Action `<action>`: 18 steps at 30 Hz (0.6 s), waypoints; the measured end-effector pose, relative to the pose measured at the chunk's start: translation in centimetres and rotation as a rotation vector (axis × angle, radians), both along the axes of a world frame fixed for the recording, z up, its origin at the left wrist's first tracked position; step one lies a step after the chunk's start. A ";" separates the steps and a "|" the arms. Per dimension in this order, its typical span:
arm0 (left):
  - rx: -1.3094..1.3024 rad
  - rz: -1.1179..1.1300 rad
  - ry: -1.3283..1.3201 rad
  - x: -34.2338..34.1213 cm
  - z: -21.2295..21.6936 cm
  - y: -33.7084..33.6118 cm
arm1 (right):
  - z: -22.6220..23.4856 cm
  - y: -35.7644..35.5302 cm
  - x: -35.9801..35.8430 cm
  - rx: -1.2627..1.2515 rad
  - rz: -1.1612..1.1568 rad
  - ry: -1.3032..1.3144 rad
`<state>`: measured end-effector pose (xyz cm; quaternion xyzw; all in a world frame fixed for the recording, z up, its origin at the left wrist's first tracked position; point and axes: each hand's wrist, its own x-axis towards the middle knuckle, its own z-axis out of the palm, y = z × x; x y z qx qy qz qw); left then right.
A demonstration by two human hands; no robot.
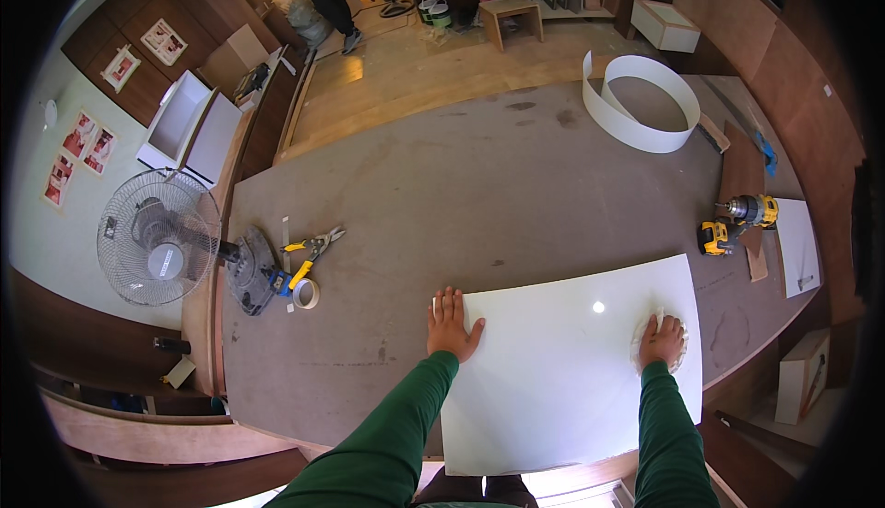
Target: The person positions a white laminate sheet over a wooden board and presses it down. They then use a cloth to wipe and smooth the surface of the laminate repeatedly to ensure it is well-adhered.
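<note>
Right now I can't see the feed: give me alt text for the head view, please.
A person in green sleeves presses a large white sheet flat on a grey workbench, left hand at its left edge, right hand on a cloth near its right edge. A yellow drill lies right; snips and a tape roll lie left.

Red-and-white framed signs (78,144) on the pale left wall, more (143,54) on dark panelling above

Loads of bare worktop (516,185) is left open beyond the white sheet (572,370), so that way is unblocked. To the left, room is eaten up by snips (316,245), tape roll (305,293) and fan (161,236); the right is blocked by a drill (737,222)
</note>
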<state>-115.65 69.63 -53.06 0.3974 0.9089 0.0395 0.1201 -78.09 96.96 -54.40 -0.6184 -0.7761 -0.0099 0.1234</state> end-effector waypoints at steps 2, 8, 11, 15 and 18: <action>-0.002 0.000 0.003 0.0 0.0 0.0 | 0.1 -0.1 -0.1 0.004 0.004 0.008; 0.003 0.001 0.007 0.0 -0.2 0.0 | 0.4 -0.1 -0.2 -0.045 -0.023 -0.014; 0.017 0.003 0.005 -0.1 0.0 0.0 | 0.3 0.1 -0.2 -0.010 -0.010 -0.008; 0.020 0.001 0.006 -0.1 0.0 0.0 | 0.3 0.0 -0.3 -0.019 -0.003 0.000; 0.033 -0.001 0.001 0.0 0.1 0.0 | 0.5 0.0 -0.3 -0.033 -0.009 -0.005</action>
